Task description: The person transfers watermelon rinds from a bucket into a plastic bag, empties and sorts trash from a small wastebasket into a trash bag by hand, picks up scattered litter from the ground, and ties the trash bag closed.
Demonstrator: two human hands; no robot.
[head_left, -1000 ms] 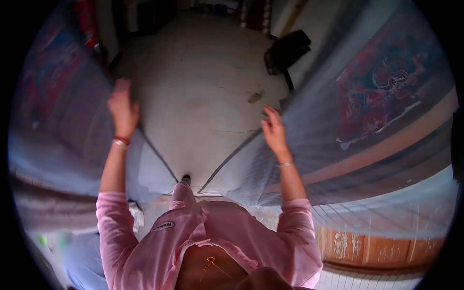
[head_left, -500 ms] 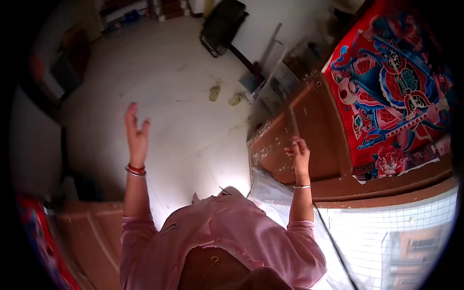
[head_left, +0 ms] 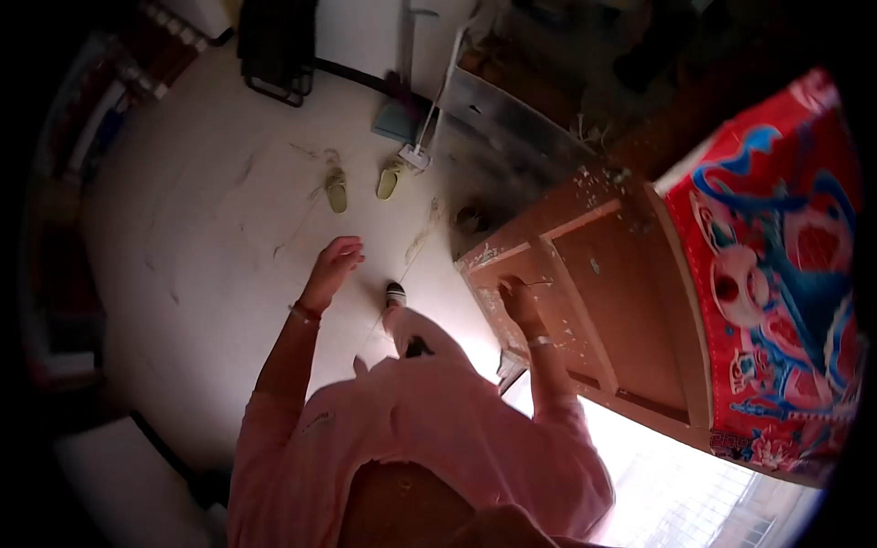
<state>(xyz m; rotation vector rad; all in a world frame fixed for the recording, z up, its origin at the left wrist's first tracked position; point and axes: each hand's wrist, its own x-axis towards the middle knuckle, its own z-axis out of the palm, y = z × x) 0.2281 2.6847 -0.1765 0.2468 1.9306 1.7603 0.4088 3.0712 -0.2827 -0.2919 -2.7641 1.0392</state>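
Observation:
My left hand (head_left: 332,273) is raised over the pale floor, fingers curled loosely together with nothing visible in them. A bracelet is on that wrist. My right hand (head_left: 521,303) is beside the brown wooden door (head_left: 621,310), its back towards the camera. Its fingers are dark and blurred, so their grip and any contact with the door cannot be made out. A red poster (head_left: 776,265) with blue and pink figures covers the door's right part.
Two green slippers (head_left: 337,194) (head_left: 388,183) lie on the floor (head_left: 219,274) ahead. Behind them are a long-handled tool (head_left: 416,157), a blue dustpan (head_left: 395,122) and a black folded chair (head_left: 277,46). A bright doorway (head_left: 658,475) is at the lower right.
The view has turned right and passed the hanging sheer curtain seen earlier. The slippers and door appear nearer. My left hand's fingers have drawn together, and my right hand has moved beside the door.

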